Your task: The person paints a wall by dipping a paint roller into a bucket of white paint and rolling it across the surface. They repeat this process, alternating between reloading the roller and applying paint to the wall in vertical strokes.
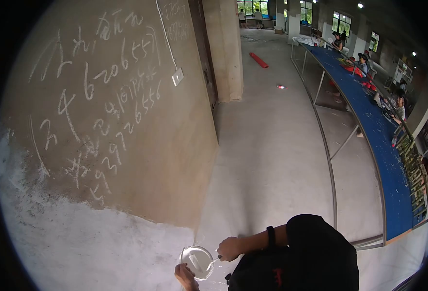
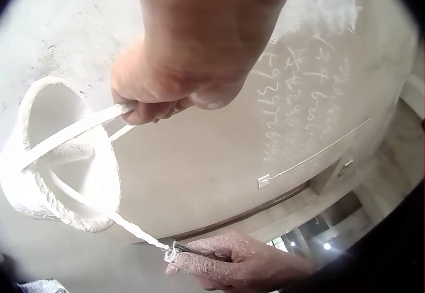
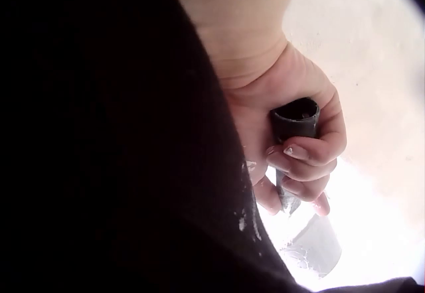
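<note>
My left hand [image 1: 186,277] grips the handle [image 2: 73,134] of a white-coated bucket [image 2: 41,197], which shows as a round opening in the head view [image 1: 213,264]. In the right wrist view, my right hand [image 3: 299,150] curls round the black handle [image 3: 294,128] of a tool with a pale flat blade [image 3: 319,246]. The tool's white shaft [image 2: 136,232] runs from my right hand [image 2: 232,261] into the bucket; its far end inside is hard to make out.
A wall [image 1: 165,165] with chalk-like writing and a white lower part stands on the left, bearing a switch plate [image 1: 177,77]. A long blue table [image 1: 369,116] with metal legs runs along the right, people seated beyond. A red object [image 1: 258,60] lies on the floor [image 1: 272,145].
</note>
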`<state>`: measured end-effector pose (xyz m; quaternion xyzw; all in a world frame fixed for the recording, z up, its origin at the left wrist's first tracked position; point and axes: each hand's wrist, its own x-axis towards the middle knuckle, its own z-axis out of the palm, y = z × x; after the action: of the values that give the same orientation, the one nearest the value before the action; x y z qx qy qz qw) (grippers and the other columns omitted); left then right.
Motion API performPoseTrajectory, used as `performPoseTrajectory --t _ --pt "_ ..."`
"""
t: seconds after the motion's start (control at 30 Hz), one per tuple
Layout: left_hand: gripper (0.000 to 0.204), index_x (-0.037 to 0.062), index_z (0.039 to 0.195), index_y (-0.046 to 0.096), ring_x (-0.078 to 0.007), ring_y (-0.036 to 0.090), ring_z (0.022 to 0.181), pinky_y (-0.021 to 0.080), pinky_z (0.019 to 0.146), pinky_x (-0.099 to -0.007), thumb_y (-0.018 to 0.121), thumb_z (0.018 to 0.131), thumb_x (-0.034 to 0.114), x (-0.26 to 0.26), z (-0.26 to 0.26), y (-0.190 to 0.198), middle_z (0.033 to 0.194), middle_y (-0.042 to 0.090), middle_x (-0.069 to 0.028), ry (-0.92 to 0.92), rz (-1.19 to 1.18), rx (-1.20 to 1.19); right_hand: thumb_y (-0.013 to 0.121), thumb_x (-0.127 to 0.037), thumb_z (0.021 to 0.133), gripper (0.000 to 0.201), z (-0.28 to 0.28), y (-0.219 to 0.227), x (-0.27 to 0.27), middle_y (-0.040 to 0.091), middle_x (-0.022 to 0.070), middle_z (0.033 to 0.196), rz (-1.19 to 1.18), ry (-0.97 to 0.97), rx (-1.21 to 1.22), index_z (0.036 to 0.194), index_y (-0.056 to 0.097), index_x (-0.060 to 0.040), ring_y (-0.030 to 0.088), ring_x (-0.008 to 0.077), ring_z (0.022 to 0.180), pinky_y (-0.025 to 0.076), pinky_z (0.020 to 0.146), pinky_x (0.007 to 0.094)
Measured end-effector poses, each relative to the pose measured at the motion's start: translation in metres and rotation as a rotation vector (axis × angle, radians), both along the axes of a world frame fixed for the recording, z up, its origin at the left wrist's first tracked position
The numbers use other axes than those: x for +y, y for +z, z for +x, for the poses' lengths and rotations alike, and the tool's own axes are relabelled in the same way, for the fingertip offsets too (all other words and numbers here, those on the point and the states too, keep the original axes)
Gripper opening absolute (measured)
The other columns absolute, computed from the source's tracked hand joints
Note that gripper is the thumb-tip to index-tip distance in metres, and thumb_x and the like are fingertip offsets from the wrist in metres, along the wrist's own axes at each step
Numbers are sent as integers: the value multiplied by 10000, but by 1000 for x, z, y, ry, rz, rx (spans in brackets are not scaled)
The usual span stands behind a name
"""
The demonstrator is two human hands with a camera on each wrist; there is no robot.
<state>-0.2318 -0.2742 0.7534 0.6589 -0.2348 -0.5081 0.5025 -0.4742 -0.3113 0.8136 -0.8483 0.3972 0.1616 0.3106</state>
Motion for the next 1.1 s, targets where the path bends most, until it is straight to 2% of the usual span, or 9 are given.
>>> performPoseTrajectory --t 0.03,0.13,0.23,0.27,0.6,0.67,0.87,0.97,1.1 --pt "130 2 819 547 -71 326 390 245 339 -241 520 861 123 2 3 5 535 383 17 -19 6 1 587 -350 884 329 4 2 6 695 180 925 -31 -34 7 928 706 -46 664 368 912 528 771 490" --pt "149 -23 793 555 -107 391 402 295 350 -264 522 834 116 9 18 10 546 431 -17 -52 -41 0 581 -353 892 340 24 5 27 694 187 943 -14 -110 16 941 703 -39 665 370 915 529 774 490" --pt "150 -27 801 563 -108 395 405 303 356 -266 523 833 114 17 38 12 546 437 -20 -87 -36 -13 572 -362 899 358 42 15 46 691 193 959 -52 -157 48 958 698 -32 665 369 925 529 782 487" --pt "135 12 797 551 -68 328 395 255 343 -241 513 868 120 20 43 11 549 397 22 -104 -55 -26 567 -377 902 379 50 20 54 690 197 964 -40 -177 46 974 694 -28 664 372 934 530 790 482" --pt "134 7 794 562 -84 350 379 268 334 -248 513 854 117 60 110 -10 538 413 4 -136 -69 -32 556 -442 893 454 106 13 99 682 207 992 -15 -189 74 1014 678 -21 657 377 946 523 801 481" --pt "136 6 791 561 -84 348 379 265 335 -248 512 852 117 66 119 -11 538 412 4 -135 -66 -31 560 -441 890 457 113 0 102 682 204 992 -38 -204 41 1024 674 -20 656 375 944 520 804 482" --pt "137 1 789 562 -83 347 379 262 334 -250 511 848 114 74 132 -1 536 414 2 -105 -29 -73 568 -427 884 443 126 7 105 682 201 994 -15 -167 42 1030 677 -23 655 375 947 520 803 476" --pt "138 -1 789 567 -82 346 374 266 330 -251 511 845 112 69 134 7 528 413 2 -90 -54 -74 556 -460 878 480 122 5 96 685 215 951 -75 -119 3 966 688 -7 658 389 918 524 793 481" --pt "156 1 783 566 -85 347 367 269 329 -257 506 859 123 59 138 5 504 400 6 -89 -42 -102 564 -444 874 463 116 16 83 689 210 929 -55 -125 -3 969 693 -10 659 389 910 524 795 484"
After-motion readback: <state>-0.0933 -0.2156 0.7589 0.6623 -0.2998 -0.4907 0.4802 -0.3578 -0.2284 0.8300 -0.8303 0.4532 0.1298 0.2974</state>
